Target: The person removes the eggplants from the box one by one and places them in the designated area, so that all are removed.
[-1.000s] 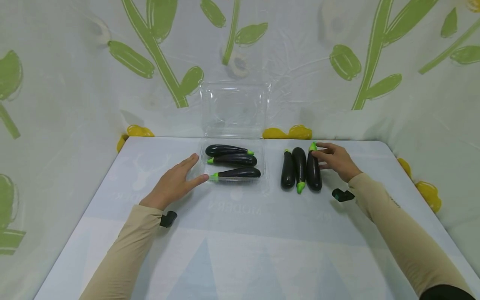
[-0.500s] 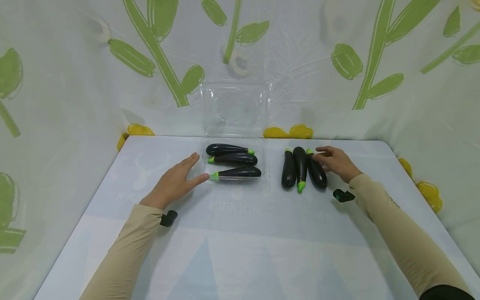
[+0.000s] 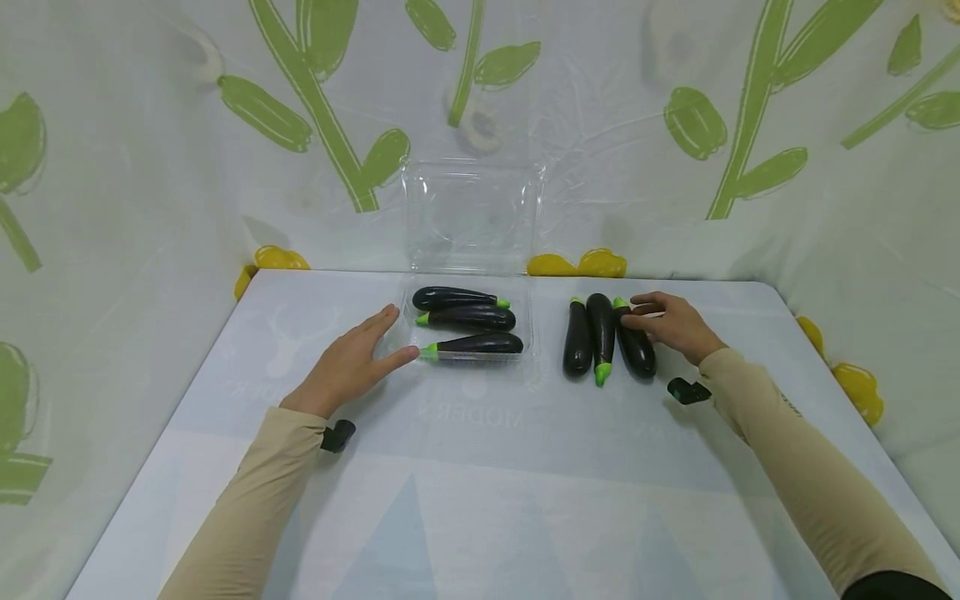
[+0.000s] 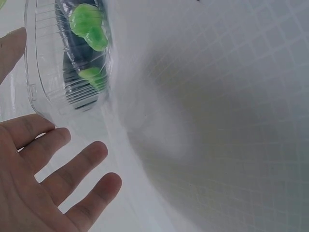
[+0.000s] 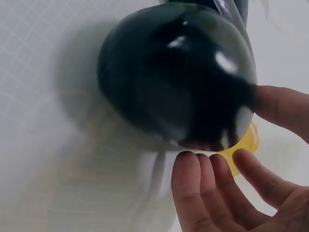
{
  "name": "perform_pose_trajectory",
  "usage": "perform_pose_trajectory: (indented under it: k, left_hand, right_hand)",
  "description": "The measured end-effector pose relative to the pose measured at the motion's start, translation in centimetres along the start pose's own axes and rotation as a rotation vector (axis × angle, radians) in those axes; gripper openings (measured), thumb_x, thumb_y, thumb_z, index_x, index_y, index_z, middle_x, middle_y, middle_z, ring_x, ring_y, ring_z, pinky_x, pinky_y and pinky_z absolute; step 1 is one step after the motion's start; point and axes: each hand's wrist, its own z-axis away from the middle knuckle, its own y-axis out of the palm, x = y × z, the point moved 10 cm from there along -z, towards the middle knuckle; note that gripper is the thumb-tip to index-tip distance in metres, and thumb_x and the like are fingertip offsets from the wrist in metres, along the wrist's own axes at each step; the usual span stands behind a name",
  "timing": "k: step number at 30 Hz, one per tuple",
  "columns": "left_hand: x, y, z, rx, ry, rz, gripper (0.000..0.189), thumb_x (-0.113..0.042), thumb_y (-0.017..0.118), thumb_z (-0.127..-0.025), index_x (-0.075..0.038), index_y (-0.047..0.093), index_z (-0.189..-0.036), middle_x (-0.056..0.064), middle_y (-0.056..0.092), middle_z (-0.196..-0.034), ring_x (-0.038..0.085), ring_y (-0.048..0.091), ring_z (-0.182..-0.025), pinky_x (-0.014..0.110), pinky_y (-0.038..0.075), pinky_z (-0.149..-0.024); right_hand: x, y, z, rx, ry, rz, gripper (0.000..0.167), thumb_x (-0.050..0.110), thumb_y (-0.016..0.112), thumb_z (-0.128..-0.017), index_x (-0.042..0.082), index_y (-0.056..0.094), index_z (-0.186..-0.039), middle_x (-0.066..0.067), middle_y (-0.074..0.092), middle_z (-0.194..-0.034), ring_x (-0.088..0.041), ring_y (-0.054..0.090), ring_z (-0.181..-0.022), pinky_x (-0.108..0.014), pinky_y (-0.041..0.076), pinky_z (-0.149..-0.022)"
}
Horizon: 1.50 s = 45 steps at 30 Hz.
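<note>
Three dark eggplants [image 3: 471,317] lie crosswise in a clear plastic clamshell box [image 3: 528,325]. Its lid [image 3: 472,215] stands raised at the back. My left hand [image 3: 341,371] spreads its fingers beside the box, the thumb right at the front left corner. Green stems [image 4: 87,20] show through the box wall in the left wrist view. To the right, three more eggplants lie side by side; my right hand [image 3: 670,325] is at the rightmost eggplant [image 3: 638,354]. Its thumb overlaps the neck, while the loosely bent fingers [image 5: 186,179] stay close alongside the dark body.
The left eggplant [image 3: 577,342] and middle eggplant [image 3: 600,321] of the row lie close to the rightmost one. A white patterned table [image 3: 465,500] bears everything. Behind its back edge hangs a white curtain [image 3: 600,125] with green leaf prints.
The rightmost eggplant's lower end has swung right and its stem has shifted left and down. My right thumb has moved over its neck. The left hand holds its place.
</note>
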Motion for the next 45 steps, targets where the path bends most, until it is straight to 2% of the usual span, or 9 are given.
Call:
perform_pose_trajectory:
  k: [7,14,20,25,34,45]
  left_hand:
    - [0.05,0.01,-0.05,0.001,-0.001,-0.001,0.093,-0.067,0.055,-0.095,-0.009,0.024,-0.162,0.007,0.021,-0.168,0.03,0.022,-0.153,0.052,0.022,-0.122]
    - [0.1,0.07,-0.1,0.0,-0.001,0.002,0.091,-0.062,0.058,-0.096,-0.01,0.023,-0.162,0.007,0.021,-0.167,0.03,0.022,-0.153,0.052,0.022,-0.122]
    - [0.07,0.02,-0.1,-0.002,0.002,-0.007,0.093,-0.066,0.055,-0.096,-0.009,0.024,-0.162,0.008,0.022,-0.167,0.031,0.023,-0.153,0.052,0.023,-0.122]
    - [0.1,-0.01,-0.08,-0.002,0.005,-0.013,0.095,-0.071,0.052,-0.094,-0.009,0.024,-0.162,0.007,0.021,-0.167,0.03,0.023,-0.153,0.051,0.023,-0.122]
    - [0.13,0.09,-0.07,0.002,0.002,-0.008,0.095,-0.071,0.052,-0.094,-0.009,0.023,-0.162,0.008,0.021,-0.167,0.031,0.022,-0.153,0.052,0.023,-0.122]
    - [-0.04,0.0,-0.02,0.002,0.005,-0.002,0.093,-0.068,0.054,-0.095,-0.009,0.024,-0.162,0.008,0.022,-0.167,0.03,0.022,-0.153,0.052,0.023,-0.122]
  right_hand:
    - [0.35,-0.03,-0.09,-0.003,-0.016,0.067,0.07,0.038,0.07,-0.097,0.003,0.042,-0.151,-0.027,0.046,-0.148,-0.044,0.047,-0.133,-0.056,0.048,-0.104]
    - [0.49,0.14,-0.01,0.006,-0.015,0.118,0.068,0.038,0.069,-0.097,0.003,0.044,-0.15,-0.028,0.045,-0.148,-0.046,0.046,-0.134,-0.059,0.043,-0.107]
    - [0.19,0.09,0.28,0.011,0.007,0.102,0.066,0.037,0.067,-0.098,0.003,0.045,-0.15,-0.025,0.046,-0.149,-0.038,0.057,-0.118,-0.052,0.049,-0.1]
    - [-0.02,0.26,0.57,0.034,0.016,0.068,0.067,0.04,0.066,-0.098,0.005,0.044,-0.151,-0.024,0.045,-0.151,-0.035,0.062,-0.107,-0.052,0.047,-0.102]
    - [0.27,0.44,0.77,0.038,0.015,0.058,0.066,0.041,0.065,-0.099,0.005,0.044,-0.15,-0.024,0.046,-0.15,-0.035,0.063,-0.108,-0.054,0.046,-0.104]
    - [0.77,0.09,0.72,0.039,0.029,0.107,0.069,0.043,0.062,-0.1,0.004,0.041,-0.153,-0.026,0.044,-0.15,-0.039,0.061,-0.116,-0.055,0.048,-0.103]
